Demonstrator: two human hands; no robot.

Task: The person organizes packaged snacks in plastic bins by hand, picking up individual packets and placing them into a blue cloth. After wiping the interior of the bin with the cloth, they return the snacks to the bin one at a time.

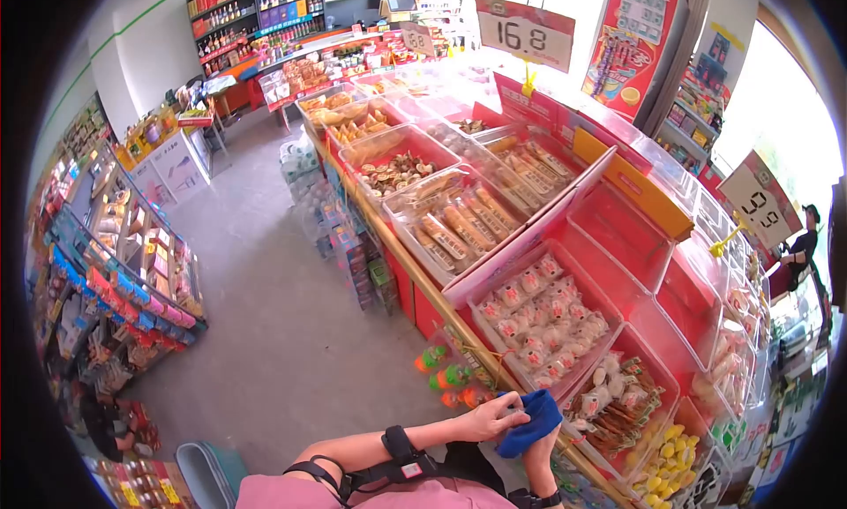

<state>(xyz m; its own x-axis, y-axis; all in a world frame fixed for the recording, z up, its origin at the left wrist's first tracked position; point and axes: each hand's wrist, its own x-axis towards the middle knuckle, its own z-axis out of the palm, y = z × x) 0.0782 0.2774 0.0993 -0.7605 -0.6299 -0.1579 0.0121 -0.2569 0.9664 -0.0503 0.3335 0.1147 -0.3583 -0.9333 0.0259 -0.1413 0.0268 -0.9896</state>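
Hands meet low in the near foreground over a blue cloth, held just at the near edge of the long snack counter. Left hand lies on top of the cloth, fingers curled down and pinching its upper fold; a black strap with a small device sits on that forearm. Right hand comes up from beneath, fingers closed around the lower part of the cloth and mostly hidden by it. Just beyond the cloth stand clear bins: one of pink-wrapped sweets, and to its right one of brown-and-white wrapped snacks, with yellow sweets nearest at right. Farther along lie bins of long wrapped biscuits. Price signs reading 16.8 and 9.9 stand above. Grey floor runs left to another shelf.
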